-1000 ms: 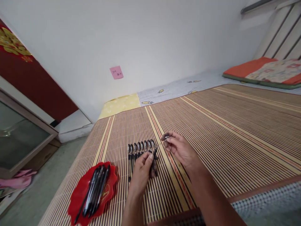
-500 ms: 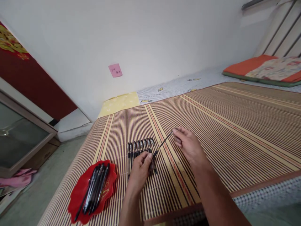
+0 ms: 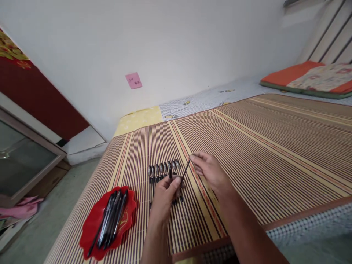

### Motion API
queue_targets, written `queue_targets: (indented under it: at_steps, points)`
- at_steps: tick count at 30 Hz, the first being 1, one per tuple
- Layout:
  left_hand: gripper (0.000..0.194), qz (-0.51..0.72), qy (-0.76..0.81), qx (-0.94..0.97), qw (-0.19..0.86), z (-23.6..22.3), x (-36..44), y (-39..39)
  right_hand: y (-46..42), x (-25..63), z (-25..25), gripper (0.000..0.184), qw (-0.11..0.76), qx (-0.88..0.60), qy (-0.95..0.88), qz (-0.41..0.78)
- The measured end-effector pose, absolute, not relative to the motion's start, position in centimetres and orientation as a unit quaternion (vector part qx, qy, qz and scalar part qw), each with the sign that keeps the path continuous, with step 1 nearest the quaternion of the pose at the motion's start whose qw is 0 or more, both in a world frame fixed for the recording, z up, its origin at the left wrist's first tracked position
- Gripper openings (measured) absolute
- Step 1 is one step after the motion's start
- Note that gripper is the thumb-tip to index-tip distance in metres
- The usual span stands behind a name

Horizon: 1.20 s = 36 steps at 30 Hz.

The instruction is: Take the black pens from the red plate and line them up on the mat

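Note:
My right hand [image 3: 205, 165] pinches the upper end of a thin dark pen refill [image 3: 186, 169], which slants down to my left hand's thumb. My left hand [image 3: 167, 190] is closed on a black pen part [image 3: 170, 172] that sticks up past its fingers; the rest of that part is hidden. Behind and partly under my left hand, a row of several black pens [image 3: 157, 170] lies side by side on the striped mat [image 3: 233, 146]. Whether the refill's lower end sits inside anything, I cannot tell.
A red scalloped plate [image 3: 89, 223] holding several black pens [image 3: 112, 216] lies to the left on the mat. A folded orange and floral cloth [image 3: 305, 79] lies at the far right. A pink note [image 3: 133, 80] is on the wall; a glass-fronted cabinet [image 3: 24, 157] stands left.
My right hand has moved left and slightly down, closer to my left hand, with the refill now steeper. A black pen part now shows upright above my left fingers.

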<state>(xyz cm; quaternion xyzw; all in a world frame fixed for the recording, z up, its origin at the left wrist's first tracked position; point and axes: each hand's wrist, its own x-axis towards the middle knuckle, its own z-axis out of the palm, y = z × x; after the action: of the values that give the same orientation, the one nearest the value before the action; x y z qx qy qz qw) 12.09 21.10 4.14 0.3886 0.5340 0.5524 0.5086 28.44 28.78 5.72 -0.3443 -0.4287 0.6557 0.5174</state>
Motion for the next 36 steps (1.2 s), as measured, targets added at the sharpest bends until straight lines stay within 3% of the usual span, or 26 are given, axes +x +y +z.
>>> queue_targets:
  at_steps: [3,9,15,22,28,31,36]
  points:
    - [0.043,0.576,0.524,0.36,0.514,4.3,12.6,21.1,28.8,26.8,5.2,0.029,0.501,-0.305,-0.408,0.699]
    - [0.045,0.613,0.541,0.319,0.48,4.3,12.1,21.4,29.8,26.3,3.2,0.01,0.544,-0.255,-0.185,0.778]
    - [0.044,0.626,0.537,0.337,0.454,4.3,12.1,21.3,29.3,26.3,3.3,0.019,0.527,-0.209,-0.28,0.775]
    - [0.037,0.618,0.533,0.353,0.457,4.3,12.0,21.1,29.2,26.1,3.7,0.019,0.515,-0.304,-0.351,0.721]
    - [0.028,0.574,0.552,0.41,0.444,4.2,12.1,21.0,29.5,26.2,3.9,0.033,0.588,-0.33,-0.338,0.657]
    - [0.026,0.55,0.56,0.441,0.434,4.4,12.4,21.1,29.3,26.3,4.7,0.031,0.609,-0.336,-0.34,0.633]
    - [0.026,0.536,0.574,0.45,0.424,4.8,12.9,21.0,29.0,26.8,5.8,0.028,0.57,-0.337,-0.397,0.636]
